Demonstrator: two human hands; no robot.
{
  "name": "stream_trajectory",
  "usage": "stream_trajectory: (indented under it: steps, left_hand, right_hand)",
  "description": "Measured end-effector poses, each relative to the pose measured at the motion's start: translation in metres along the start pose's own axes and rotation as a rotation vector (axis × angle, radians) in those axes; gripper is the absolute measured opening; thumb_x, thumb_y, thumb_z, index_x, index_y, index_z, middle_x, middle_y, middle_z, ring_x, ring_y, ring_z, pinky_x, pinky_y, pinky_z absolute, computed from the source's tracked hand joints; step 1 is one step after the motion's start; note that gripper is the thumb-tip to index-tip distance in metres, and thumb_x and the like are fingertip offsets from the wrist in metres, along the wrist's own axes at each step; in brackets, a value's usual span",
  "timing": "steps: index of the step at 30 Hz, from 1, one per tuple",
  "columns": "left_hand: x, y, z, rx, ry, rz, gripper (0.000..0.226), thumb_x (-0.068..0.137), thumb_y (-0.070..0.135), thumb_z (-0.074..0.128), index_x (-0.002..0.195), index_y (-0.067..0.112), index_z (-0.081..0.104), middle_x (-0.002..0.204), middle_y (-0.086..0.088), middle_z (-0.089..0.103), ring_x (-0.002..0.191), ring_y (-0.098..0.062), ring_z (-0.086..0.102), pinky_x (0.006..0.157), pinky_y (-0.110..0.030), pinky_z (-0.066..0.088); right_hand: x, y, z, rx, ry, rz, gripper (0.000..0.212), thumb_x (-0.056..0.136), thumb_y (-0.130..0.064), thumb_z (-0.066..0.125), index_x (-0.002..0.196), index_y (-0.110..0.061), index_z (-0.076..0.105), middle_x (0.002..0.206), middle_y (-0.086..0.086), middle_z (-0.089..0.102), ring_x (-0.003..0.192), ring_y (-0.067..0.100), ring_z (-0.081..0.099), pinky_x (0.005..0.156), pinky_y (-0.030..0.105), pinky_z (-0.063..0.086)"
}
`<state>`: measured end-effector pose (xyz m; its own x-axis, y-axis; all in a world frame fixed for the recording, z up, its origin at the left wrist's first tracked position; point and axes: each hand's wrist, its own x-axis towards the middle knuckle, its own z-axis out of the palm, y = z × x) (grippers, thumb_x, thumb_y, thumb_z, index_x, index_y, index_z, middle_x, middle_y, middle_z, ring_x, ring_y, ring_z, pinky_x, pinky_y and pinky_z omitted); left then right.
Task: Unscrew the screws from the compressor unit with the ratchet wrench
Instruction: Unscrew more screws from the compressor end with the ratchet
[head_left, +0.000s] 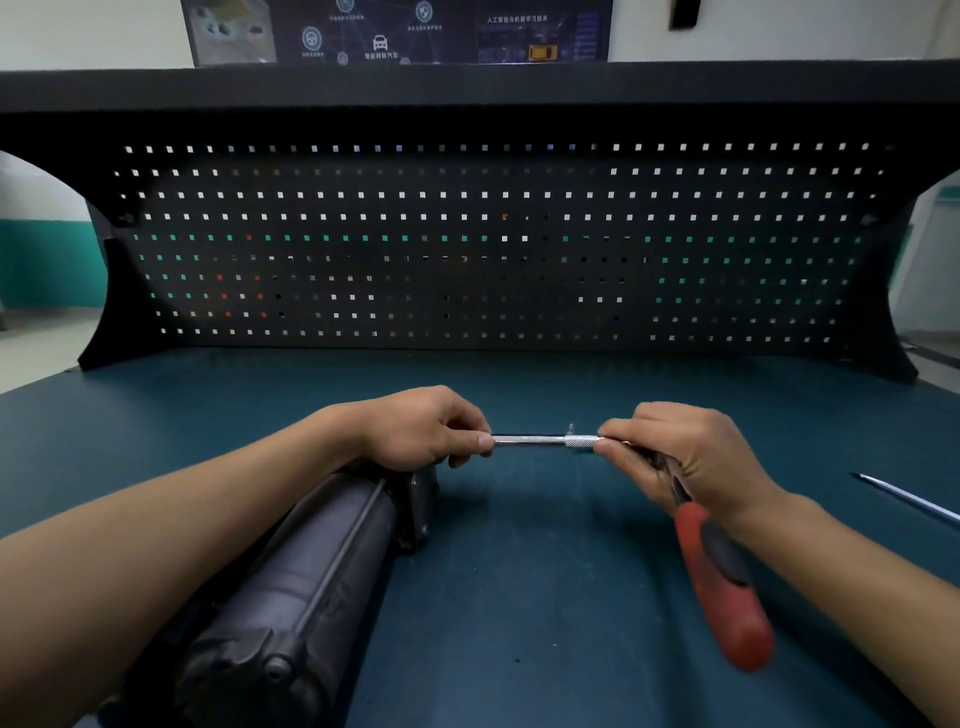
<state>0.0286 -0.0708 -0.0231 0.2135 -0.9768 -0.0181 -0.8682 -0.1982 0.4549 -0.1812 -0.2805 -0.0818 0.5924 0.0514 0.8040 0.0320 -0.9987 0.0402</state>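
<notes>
The black cylindrical compressor unit (306, 582) lies on the blue-green bench at lower left, running under my left forearm. My left hand (423, 428) pinches the left end of a silver extension bar (540, 440) held level above the bench. My right hand (685, 454) grips the bar's knurled right end together with the head of the ratchet wrench (722, 577), whose red and black handle slants down toward me. The wrench head itself is hidden inside my right hand.
A thin silver rod (909, 501) lies on the bench at the right edge. A black pegboard panel (493, 249) stands along the back of the bench (545, 597), under a dark shelf. A small upright metal part shows just behind the bar.
</notes>
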Motion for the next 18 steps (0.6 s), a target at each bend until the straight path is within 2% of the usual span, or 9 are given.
stream_trajectory:
  steps: [3, 5, 7, 9, 11, 13, 15, 18]
  left_hand:
    - [-0.002, 0.0, 0.0, -0.015, 0.044, 0.021, 0.024, 0.1, 0.032, 0.057, 0.078, 0.033, 0.066, 0.062, 0.017, 0.061, 0.051, 0.001, 0.044, 0.055, -0.011, 0.036]
    - [-0.002, 0.0, -0.001, -0.016, 0.057, 0.02, 0.025, 0.1, 0.032, 0.058, 0.076, 0.034, 0.067, 0.06, 0.018, 0.06, 0.05, 0.001, 0.043, 0.054, -0.012, 0.036]
    - [-0.003, 0.001, -0.001, -0.012, 0.054, 0.017, 0.025, 0.099, 0.033, 0.059, 0.076, 0.033, 0.068, 0.059, 0.018, 0.059, 0.049, 0.0, 0.041, 0.054, -0.012, 0.036]
    - [-0.003, 0.001, -0.001, -0.013, 0.05, 0.01, 0.023, 0.098, 0.034, 0.06, 0.078, 0.03, 0.07, 0.061, 0.017, 0.06, 0.05, -0.001, 0.041, 0.054, -0.012, 0.036]
    - [-0.003, 0.0, -0.001, -0.008, 0.052, 0.014, 0.025, 0.097, 0.034, 0.061, 0.076, 0.025, 0.07, 0.059, 0.017, 0.057, 0.05, -0.001, 0.039, 0.053, -0.012, 0.034]
    - [-0.002, 0.001, -0.001, -0.002, 0.052, 0.022, 0.026, 0.097, 0.034, 0.063, 0.074, 0.022, 0.069, 0.057, 0.016, 0.054, 0.051, -0.003, 0.037, 0.052, -0.013, 0.032]
    - [-0.002, 0.001, 0.0, -0.006, 0.051, 0.027, 0.027, 0.096, 0.034, 0.064, 0.072, 0.024, 0.069, 0.056, 0.017, 0.053, 0.052, -0.003, 0.037, 0.052, -0.014, 0.032]
    - [-0.003, 0.003, -0.001, -0.042, 0.058, 0.038, 0.033, 0.095, 0.032, 0.066, 0.063, 0.036, 0.068, 0.053, 0.019, 0.053, 0.049, 0.0, 0.04, 0.052, -0.01, 0.032]
  right_hand:
    - [0.0, -0.006, -0.001, 0.052, -0.024, 0.138, 0.033, 0.093, -0.055, 0.055, 0.082, -0.029, 0.072, 0.059, -0.012, 0.05, 0.055, 0.009, 0.048, 0.048, 0.035, 0.045]
    - [-0.001, -0.008, -0.001, 0.131, -0.126, 0.265, 0.043, 0.09, -0.062, 0.05, 0.081, -0.026, 0.07, 0.062, -0.005, 0.058, 0.059, 0.015, 0.054, 0.054, 0.038, 0.048]
    - [0.001, -0.01, -0.003, 0.174, -0.246, 0.396, 0.048, 0.088, -0.068, 0.046, 0.08, -0.027, 0.069, 0.063, -0.002, 0.059, 0.06, 0.016, 0.054, 0.058, 0.035, 0.048]
    - [0.004, -0.013, -0.004, 0.238, -0.281, 0.48, 0.054, 0.091, -0.063, 0.05, 0.072, -0.015, 0.064, 0.055, 0.002, 0.046, 0.055, 0.019, 0.044, 0.055, 0.034, 0.038]
    - [0.01, -0.017, -0.006, 0.382, -0.299, 0.611, 0.06, 0.094, -0.055, 0.054, 0.063, -0.004, 0.058, 0.052, 0.001, 0.034, 0.049, 0.013, 0.032, 0.05, 0.029, 0.029]
    - [0.016, -0.022, -0.009, 0.589, -0.341, 0.851, 0.056, 0.095, -0.052, 0.058, 0.057, -0.013, 0.066, 0.045, -0.003, 0.038, 0.042, 0.012, 0.031, 0.042, 0.022, 0.027]
    - [0.02, -0.026, -0.01, 0.758, -0.379, 1.106, 0.049, 0.094, -0.053, 0.06, 0.062, -0.017, 0.071, 0.044, -0.001, 0.043, 0.036, 0.012, 0.03, 0.038, 0.019, 0.022]
    - [0.022, -0.027, -0.009, 0.896, -0.43, 1.321, 0.052, 0.092, -0.055, 0.059, 0.058, -0.016, 0.067, 0.046, 0.001, 0.037, 0.036, 0.013, 0.021, 0.039, 0.019, 0.016]
